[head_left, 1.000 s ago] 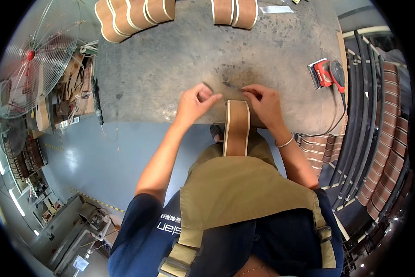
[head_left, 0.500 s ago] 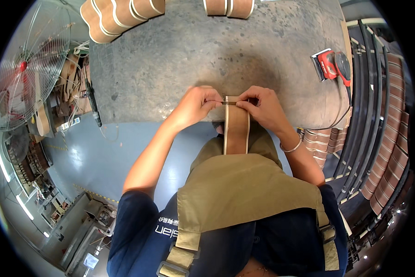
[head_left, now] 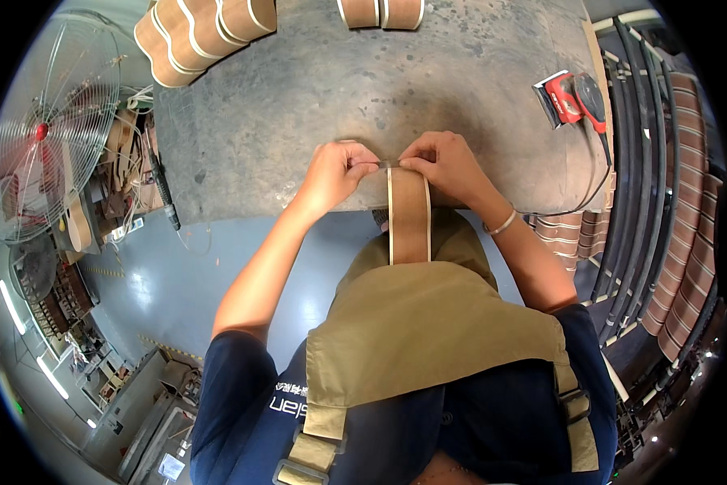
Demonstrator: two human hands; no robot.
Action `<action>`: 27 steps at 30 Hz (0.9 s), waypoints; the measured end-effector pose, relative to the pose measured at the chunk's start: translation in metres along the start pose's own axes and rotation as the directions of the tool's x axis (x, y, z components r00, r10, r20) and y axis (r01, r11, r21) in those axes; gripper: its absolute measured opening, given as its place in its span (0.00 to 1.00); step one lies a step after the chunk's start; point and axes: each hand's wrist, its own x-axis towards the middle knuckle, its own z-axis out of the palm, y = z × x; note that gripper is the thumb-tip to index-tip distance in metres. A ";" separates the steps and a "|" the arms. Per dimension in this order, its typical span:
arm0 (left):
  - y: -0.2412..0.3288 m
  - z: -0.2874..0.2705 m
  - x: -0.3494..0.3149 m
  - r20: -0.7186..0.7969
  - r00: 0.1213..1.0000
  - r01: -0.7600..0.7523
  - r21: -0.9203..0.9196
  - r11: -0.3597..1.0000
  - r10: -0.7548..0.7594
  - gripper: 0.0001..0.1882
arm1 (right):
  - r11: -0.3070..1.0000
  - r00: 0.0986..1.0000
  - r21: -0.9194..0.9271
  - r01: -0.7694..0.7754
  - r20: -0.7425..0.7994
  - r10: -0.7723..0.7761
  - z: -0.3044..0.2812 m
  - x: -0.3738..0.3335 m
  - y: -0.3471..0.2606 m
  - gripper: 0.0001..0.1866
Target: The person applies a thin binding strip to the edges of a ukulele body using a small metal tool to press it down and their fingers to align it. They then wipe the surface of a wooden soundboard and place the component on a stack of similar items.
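A brown wooden guitar side (head_left: 409, 214) with cream edging runs from the table's near edge back toward my apron. At its far end a thin dark flat strip (head_left: 389, 164), which looks like a scraper blade, spans the gap between my hands. My left hand (head_left: 339, 171) pinches one end of it between thumb and fingers. The other end is in the pinch of my right hand (head_left: 444, 164), whose wrist wears a bracelet. Whether the strip touches the wood is too small to tell.
More curved wooden sides with cream edges (head_left: 206, 32) stand at the table's far left, and another pair (head_left: 381, 12) at the far middle. A red corded sander (head_left: 572, 99) lies on the right of the table (head_left: 299, 97). Left are a caged fan (head_left: 44, 129) and a black tool (head_left: 163, 182); right, a pipe rack (head_left: 634, 162).
Both hands have moved the thin strip away from me, from on the guitar side to its far end. My view has shifted slightly.
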 end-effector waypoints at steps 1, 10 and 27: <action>0.001 0.000 -0.001 0.016 1.000 0.010 0.007 1.000 -0.010 0.03 | 1.000 1.000 0.015 -0.004 -0.007 0.004 0.002 0.001 0.001 0.07; 0.010 -0.001 -0.012 -0.026 0.998 -0.057 0.016 0.998 0.058 0.03 | 0.999 0.999 0.033 0.033 -0.025 -0.032 -0.001 -0.002 -0.007 0.10; 0.021 0.004 -0.019 -0.041 0.983 -0.168 0.205 0.964 0.180 0.01 | 0.990 0.987 -0.050 0.129 -0.090 -0.133 0.002 -0.023 -0.003 0.08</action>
